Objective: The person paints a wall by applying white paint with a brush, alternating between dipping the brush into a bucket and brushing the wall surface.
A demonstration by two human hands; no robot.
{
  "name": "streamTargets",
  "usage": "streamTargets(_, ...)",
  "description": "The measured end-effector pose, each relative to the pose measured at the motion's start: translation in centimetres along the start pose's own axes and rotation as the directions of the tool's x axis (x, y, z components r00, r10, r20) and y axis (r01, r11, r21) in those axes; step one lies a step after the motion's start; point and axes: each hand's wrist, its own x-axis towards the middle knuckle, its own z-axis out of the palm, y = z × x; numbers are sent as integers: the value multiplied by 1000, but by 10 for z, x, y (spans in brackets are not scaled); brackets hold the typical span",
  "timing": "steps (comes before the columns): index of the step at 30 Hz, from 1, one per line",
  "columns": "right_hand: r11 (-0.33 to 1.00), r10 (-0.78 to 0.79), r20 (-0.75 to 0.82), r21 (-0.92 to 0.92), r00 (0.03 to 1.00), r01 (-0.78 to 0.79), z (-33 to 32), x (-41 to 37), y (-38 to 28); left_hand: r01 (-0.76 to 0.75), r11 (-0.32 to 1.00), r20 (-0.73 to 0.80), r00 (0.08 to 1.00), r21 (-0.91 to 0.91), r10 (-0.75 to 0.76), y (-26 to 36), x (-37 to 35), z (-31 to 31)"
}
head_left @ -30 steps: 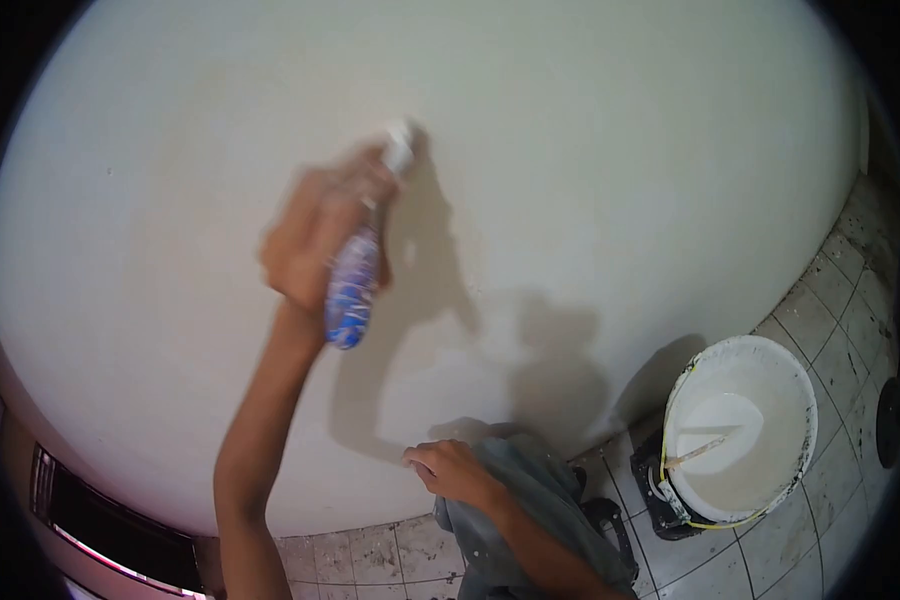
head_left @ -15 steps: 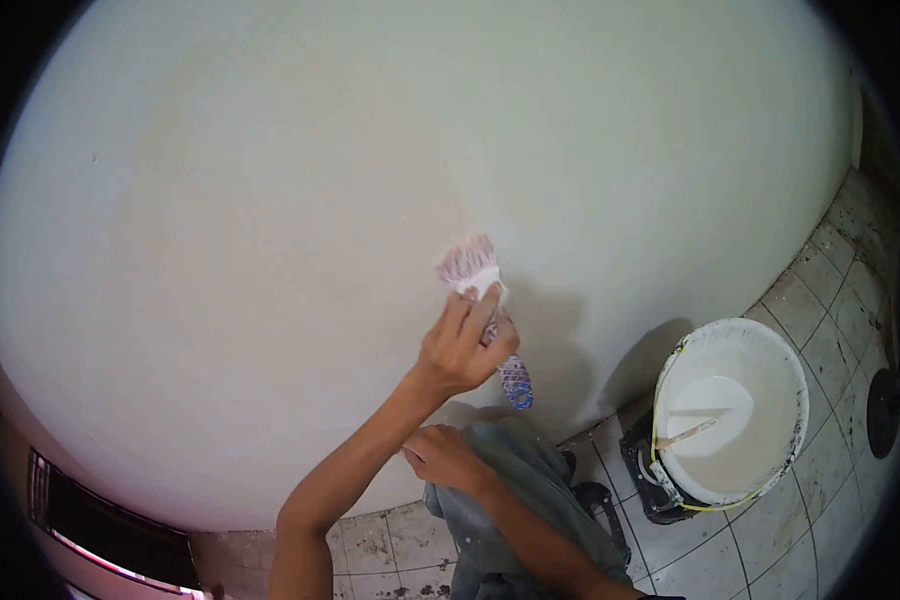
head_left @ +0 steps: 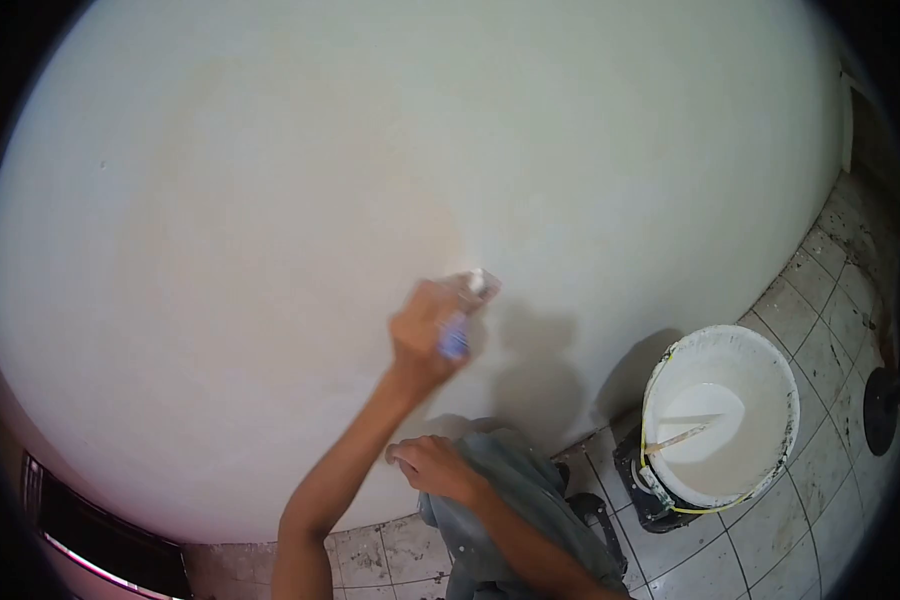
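Moved: brush swung leftward with left hand.
Left hand: fisted round brush.
Right hand: loosely curled, empty, on knee.
Risk: hasty strokes may spatter the knee beneath.

Brush in the left hand: blue-and-white mottled handle, whitish bristles. Pale cream wall behind. Grey fabric under the right hand. Right of both: white bucket, yellow-streaked rim; greyish-white tiles, dark grout.

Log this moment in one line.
left hand: grips paintbrush against wall | right hand: rests on grey trouser knee | paint bucket: beside wall
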Motion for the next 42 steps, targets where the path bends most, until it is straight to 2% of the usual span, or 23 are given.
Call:
streamTargets(3, 1000, -5, 4, 30, 1000, 4, -2, -1, 1, -121, 983, -4, 992, 137, 123, -2, 19, -11)
streamTargets(6, 999, 5, 4, 42, 1000, -5, -8, 1, 0, -172, 954, -70, 979, 245, 194, -7, 46, -32)
streamTargets(9, 998, 20, 12, 60, 1000, -21, -5, 3, 4, -205, 895, -43, 970, 396, 241, 15, 52, -46)
streamTargets(10, 998, 16, 24, 56, 1000, -17, 5, 3, 12, -337, 878, -88, 918, 338, 387, 8, 48, -42)
streamTargets(13, 994, 15, -6, 108, 1000, -15, 2, 5, 6, -278, 934, 47, 961, 227, 274, 7, 6, -18)
streamTargets(16, 994, 44, 4, 97, 999, -44, -7, 3, -1, -264, 919, 63, 964, 292, 257, 5, -38, 19)
streamTargets(20, 994, 109, 50, 12, 993, -109, -3, 1, 11, -136, 972, 84, 989, 191, 122, 22, -49, 31)
streamTargets(22, 997, 58, -34, 53, 998, -56, -1, -2, 13, -77, 986, 130, 990, 151, 57, 31, -53, 30)
streamTargets(23, 997, 30, -80, 74, 996, -24, 1, -2, 14, -69, 991, 114, 992, 110, 56, 35, -55, 29)
streamTargets(26, 979, 79, -188, 198, 979, -41, 14, 0, 8, -76, 997, 84, 994, 25, 74, 41, -54, 26)
streamTargets(29, 995, 95, 67, -22, 993, -94, -5, 3, 3, -101, 994, 61, 993, 35, 98, 31, -48, 21)
streamTargets(31, 996, 55, 31, 73, 998, -57, -2, 5, 6, -78, 996, 34, 997, 54, 76, 2, -37, 14)
streamTargets(32, 992, 36, 15, 120, 999, -38, -1, 4, 8, -135, 986, 24, 991, 96, 133, -3, -32, 11)
streamTargets(34, 994, 50, 38, 93, 998, -53, -9, 5, 7, -262, 949, 13, 965, 175, 263, -7, -9, 2)
streamTargets(35, 994, 61, 50, 84, 997, -65, -10, 4, 6, -251, 945, -11, 966, 208, 258, -8, 0, -4)
streamTargets(38, 993, 32, -73, 114, 997, -24, -1, 1, 7, -233, 924, -54, 964, 302, 260, -6, 23, -23)
streamTargets(41, 996, 61, 26, 58, 998, -63, 18, 2, 27, -251, 903, -20, 961, 349, 275, 3, 21, -33)
streamTargets(42, 995, 52, -7, 83, 999, -51, 14, 3, 23, -252, 906, 6, 964, 340, 266, 10, 11, -30)
